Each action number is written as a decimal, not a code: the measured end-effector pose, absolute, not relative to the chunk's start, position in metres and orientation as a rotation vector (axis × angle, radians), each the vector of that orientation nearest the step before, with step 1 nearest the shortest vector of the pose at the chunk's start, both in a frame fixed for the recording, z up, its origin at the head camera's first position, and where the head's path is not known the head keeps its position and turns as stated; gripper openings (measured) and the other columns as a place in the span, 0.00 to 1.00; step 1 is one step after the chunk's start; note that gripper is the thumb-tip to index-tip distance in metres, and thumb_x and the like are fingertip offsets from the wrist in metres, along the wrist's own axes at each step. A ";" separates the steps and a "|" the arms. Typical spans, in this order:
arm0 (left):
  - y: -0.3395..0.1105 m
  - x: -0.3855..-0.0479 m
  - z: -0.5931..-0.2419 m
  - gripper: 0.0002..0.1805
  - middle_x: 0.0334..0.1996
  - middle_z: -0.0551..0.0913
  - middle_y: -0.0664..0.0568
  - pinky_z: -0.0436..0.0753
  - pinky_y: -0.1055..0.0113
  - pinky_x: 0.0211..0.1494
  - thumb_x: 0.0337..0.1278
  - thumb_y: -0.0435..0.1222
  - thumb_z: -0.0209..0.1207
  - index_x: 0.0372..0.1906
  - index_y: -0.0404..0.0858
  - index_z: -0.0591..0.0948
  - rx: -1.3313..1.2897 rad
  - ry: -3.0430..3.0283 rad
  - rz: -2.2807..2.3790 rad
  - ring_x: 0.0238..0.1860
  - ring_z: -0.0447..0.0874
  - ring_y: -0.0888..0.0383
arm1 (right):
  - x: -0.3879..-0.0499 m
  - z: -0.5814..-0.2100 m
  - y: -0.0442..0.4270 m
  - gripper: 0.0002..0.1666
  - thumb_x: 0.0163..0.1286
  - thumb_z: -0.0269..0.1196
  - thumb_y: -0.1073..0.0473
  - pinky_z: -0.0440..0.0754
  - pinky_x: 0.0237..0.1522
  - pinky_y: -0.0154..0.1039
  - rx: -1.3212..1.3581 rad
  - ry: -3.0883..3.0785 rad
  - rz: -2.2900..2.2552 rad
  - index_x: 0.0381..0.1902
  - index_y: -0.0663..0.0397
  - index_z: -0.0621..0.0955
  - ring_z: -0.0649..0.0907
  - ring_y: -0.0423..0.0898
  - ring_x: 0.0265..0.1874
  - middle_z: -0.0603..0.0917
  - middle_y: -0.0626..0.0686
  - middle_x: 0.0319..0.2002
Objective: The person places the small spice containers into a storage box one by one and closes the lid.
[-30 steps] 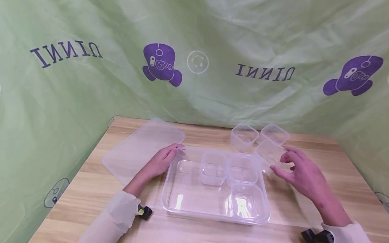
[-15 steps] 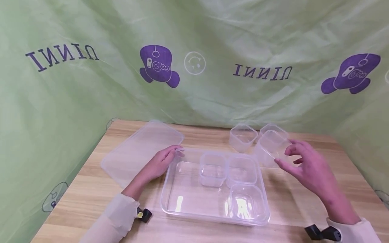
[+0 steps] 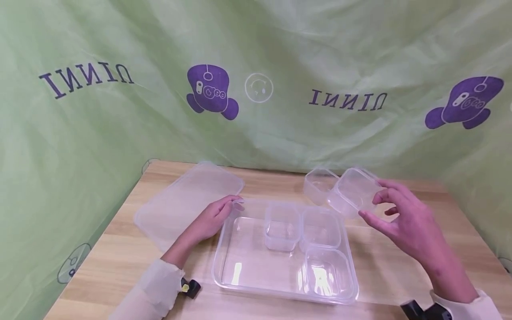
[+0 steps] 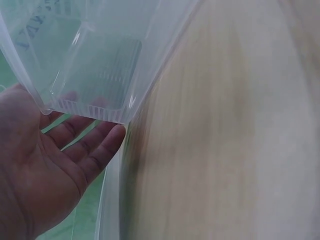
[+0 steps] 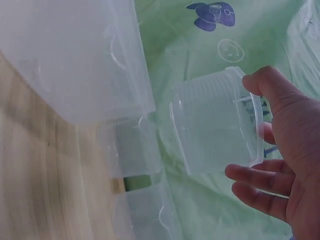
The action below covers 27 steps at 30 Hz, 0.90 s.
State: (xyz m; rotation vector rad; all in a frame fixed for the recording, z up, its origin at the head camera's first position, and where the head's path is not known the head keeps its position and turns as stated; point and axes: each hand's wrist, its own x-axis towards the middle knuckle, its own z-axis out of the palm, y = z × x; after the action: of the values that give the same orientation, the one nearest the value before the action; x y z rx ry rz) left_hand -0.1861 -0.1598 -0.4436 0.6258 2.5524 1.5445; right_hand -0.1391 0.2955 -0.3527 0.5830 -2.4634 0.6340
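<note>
Pinched at its rim by my right hand (image 3: 412, 222), a small clear plastic container (image 5: 215, 125) is tilted in the air at the back right. Its thumb and fingers lie on opposite sides of the rim. My left hand (image 3: 212, 218) grips the far left corner of a large clear plastic box (image 3: 256, 291). In the left wrist view the fingers (image 4: 100, 150) lie round the box's corner. Inside the box stand three small clear containers: one at the far middle (image 3: 282, 242), one at the far right (image 3: 320, 226) and one at the near right (image 3: 328, 275).
A flat translucent lid (image 3: 180, 200) lies on the wooden table (image 3: 116, 258), left of the box. Another small container (image 3: 318, 189) stands near the back edge, and one more is largely hidden behind the held one. Green printed cloth (image 3: 280, 133) hangs behind and at both sides.
My right hand has moved back and slightly right, lifting the small container from beside the box's far right corner and tilting it. The left hand keeps its place on the box.
</note>
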 end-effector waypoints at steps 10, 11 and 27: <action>-0.163 -0.177 -0.446 0.21 0.51 0.87 0.49 0.71 0.44 0.69 0.85 0.39 0.39 0.66 0.40 0.78 0.595 2.570 1.550 0.62 0.79 0.46 | -0.142 -0.339 0.275 0.24 0.45 0.83 0.59 0.79 0.33 0.22 0.656 -2.458 0.608 0.35 0.48 0.79 0.86 0.49 0.29 0.80 0.58 0.62; -0.164 -0.177 -0.446 0.21 0.51 0.87 0.48 0.71 0.44 0.69 0.85 0.38 0.39 0.66 0.39 0.78 0.600 2.574 1.552 0.62 0.79 0.45 | -0.144 -0.339 0.272 0.24 0.46 0.83 0.58 0.79 0.33 0.23 0.661 -2.459 0.609 0.35 0.48 0.80 0.86 0.48 0.28 0.80 0.58 0.62; -0.159 -0.183 -0.445 0.20 0.51 0.87 0.47 0.71 0.46 0.69 0.85 0.38 0.40 0.66 0.39 0.78 0.614 2.542 1.582 0.61 0.80 0.46 | -0.142 -0.326 0.241 0.25 0.48 0.83 0.61 0.82 0.36 0.25 0.859 -2.451 0.770 0.36 0.45 0.78 0.83 0.46 0.48 0.81 0.53 0.62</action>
State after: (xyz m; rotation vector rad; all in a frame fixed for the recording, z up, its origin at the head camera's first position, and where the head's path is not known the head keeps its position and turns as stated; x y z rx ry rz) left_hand -0.1830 -0.1586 -0.4445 0.6145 2.5421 1.5823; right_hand -0.1418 0.2414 -0.3258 0.8586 -2.4507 0.7695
